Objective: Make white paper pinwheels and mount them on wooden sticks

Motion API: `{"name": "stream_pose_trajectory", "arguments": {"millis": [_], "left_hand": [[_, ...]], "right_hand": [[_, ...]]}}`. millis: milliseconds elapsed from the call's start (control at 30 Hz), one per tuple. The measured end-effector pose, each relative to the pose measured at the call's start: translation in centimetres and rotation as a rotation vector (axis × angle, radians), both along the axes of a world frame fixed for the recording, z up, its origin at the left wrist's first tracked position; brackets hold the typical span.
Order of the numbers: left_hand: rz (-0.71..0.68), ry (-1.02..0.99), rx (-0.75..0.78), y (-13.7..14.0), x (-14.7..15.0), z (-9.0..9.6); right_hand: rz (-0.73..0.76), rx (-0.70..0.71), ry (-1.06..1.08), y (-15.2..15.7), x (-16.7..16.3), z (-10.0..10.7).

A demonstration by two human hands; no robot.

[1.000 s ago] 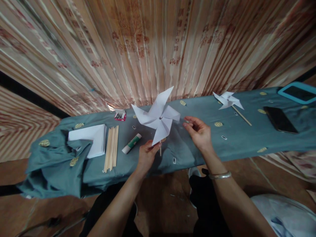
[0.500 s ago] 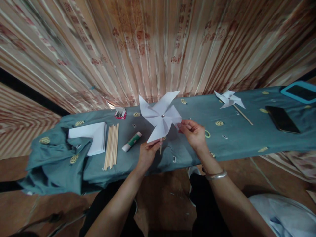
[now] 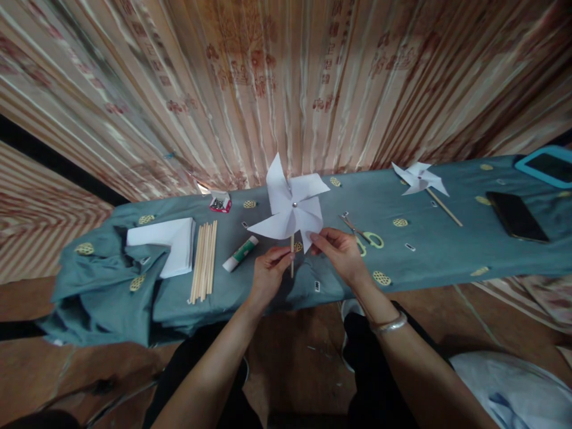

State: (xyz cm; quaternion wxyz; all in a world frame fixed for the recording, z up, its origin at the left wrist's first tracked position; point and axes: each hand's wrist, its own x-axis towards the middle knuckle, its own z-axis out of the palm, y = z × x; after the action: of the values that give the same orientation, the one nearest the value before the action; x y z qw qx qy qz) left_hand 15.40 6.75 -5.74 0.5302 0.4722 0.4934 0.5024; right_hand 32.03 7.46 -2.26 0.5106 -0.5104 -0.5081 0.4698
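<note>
A white paper pinwheel [image 3: 288, 208] with a silvery pin at its centre is held up over the table. Its wooden stick [image 3: 292, 265] is pinched between the thumb and fingers of my left hand [image 3: 269, 271], just below the blades. My right hand [image 3: 342, 253] has its thumb and fingers closed at the tip of the lower right blade. To the right of that hand lie scissors [image 3: 373, 239] with yellow-green handles. A green and white glue stick [image 3: 240, 254] rests left of my left hand.
Wooden sticks [image 3: 204, 262] and white paper sheets [image 3: 179, 262] lie on the left of the cloth-covered table [image 3: 429, 259], with a small box of pins [image 3: 220, 202] behind. Rightward are another pinwheel [image 3: 420, 177], a phone [image 3: 516, 216] and a blue-framed tablet [image 3: 552, 165]. A curtain [image 3: 286, 89] hangs behind.
The pinwheel's blades have turned, and my right hand has moved down and left with a blade tip. More of the scissors and of the held stick now shows.
</note>
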Motion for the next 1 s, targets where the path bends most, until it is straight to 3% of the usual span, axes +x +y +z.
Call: {"name": "stream_pose_trajectory", "arguments": {"millis": [400,533,667,733,1000], "left_hand": [[-0.038,0.019,0.029,-0.2,-0.1,-0.1],[-0.029,0.012,0.046,-0.2,-0.1,-0.3],[-0.053,0.007,0.043,-0.4,-0.1,-0.4],[-0.075,0.025,0.049,-0.5,0.0,-0.3],[-0.075,0.042,-0.006,-0.5,0.2,-0.5]], "right_hand": [[0.221,-0.015,-0.004,-1.1,-0.9,0.7],[0.076,0.033,-0.037,-0.4,1.3,0.9],[-0.272,0.135,-0.045,1.1,3.7,0.3],[-0.377,0.207,-0.069,1.7,4.4,-0.2],[-0.253,0.215,-0.079,1.8,4.4,-0.8]]}}
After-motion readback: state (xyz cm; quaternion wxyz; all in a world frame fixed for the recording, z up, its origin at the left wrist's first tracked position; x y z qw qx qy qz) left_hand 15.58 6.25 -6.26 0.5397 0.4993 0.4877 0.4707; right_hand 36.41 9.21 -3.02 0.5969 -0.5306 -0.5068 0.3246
